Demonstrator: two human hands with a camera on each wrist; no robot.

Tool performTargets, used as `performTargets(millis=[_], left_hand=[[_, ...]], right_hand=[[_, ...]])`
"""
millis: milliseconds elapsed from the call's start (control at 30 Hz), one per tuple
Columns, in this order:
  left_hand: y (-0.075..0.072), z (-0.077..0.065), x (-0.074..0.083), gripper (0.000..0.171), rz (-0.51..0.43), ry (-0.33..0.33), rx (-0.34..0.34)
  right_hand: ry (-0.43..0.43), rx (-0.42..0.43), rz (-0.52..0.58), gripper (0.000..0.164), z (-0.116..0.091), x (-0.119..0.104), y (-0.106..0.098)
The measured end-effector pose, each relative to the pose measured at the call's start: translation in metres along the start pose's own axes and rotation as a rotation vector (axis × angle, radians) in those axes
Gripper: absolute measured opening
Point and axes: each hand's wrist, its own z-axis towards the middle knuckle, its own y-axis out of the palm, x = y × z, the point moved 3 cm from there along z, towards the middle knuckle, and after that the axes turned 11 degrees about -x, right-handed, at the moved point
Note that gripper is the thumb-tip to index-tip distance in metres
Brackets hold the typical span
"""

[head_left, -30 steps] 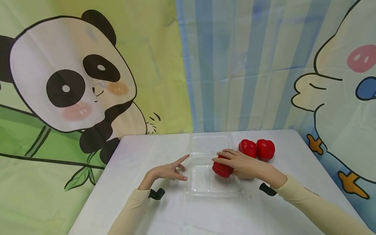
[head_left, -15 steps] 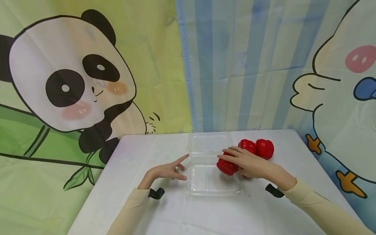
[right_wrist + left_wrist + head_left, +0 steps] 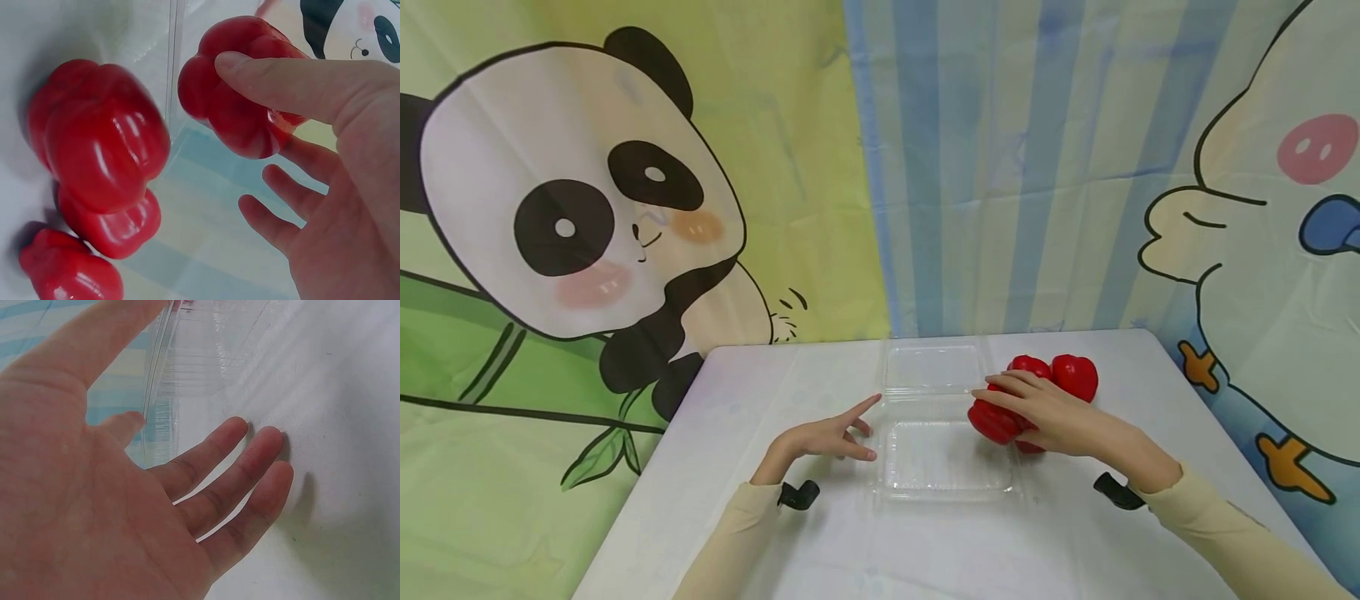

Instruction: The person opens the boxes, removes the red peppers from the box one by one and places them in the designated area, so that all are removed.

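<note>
My right hand [image 3: 1060, 417] pinches a red bell pepper [image 3: 234, 119] between thumb and fingers, raised over the right side of a clear plastic clamshell box [image 3: 951, 497]. Two fingers stand free of the pepper in the right wrist view. The box lies with its lid [image 3: 934, 368] folded back away from me. At its left edge is my left hand [image 3: 827, 437], index finger and thumb extended towards the rim, the other fingers loosely bent. Whether they touch the rim, I cannot tell. It holds nothing.
Three more red bell peppers rest on the white table right of the box: a near one [image 3: 100, 137], a middle one [image 3: 115, 225] and a far one [image 3: 1077, 377]. My right hand partly covers them in the head view. A printed curtain [image 3: 970, 167] hangs behind the table.
My right hand has moved to the right and slightly away from me with the bell pepper, towards the box's right edge. My left hand has stayed in place.
</note>
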Motion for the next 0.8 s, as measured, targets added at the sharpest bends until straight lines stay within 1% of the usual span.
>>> performTargets(millis=[233, 500, 633, 800], left_hand=[[0.000, -0.001, 0.003, 0.103, -0.008, 0.014, -0.007], [0.000, -0.003, 0.004, 0.103, -0.017, 0.016, -0.003], [0.000, -0.004, 0.005, 0.103, -0.011, 0.017, -0.002], [0.001, -0.003, 0.007, 0.104, -0.010, 0.011, -0.008]], right_hand=[[0.028, 0.025, 0.039, 0.101, -0.012, 0.007, 0.002], [0.049, 0.114, 0.046, 0.099, -0.024, 0.015, 0.003], [0.077, 0.126, 0.065, 0.100, -0.029, 0.019, 0.003], [0.114, 0.165, 0.084, 0.103, -0.037, 0.024, 0.006]])
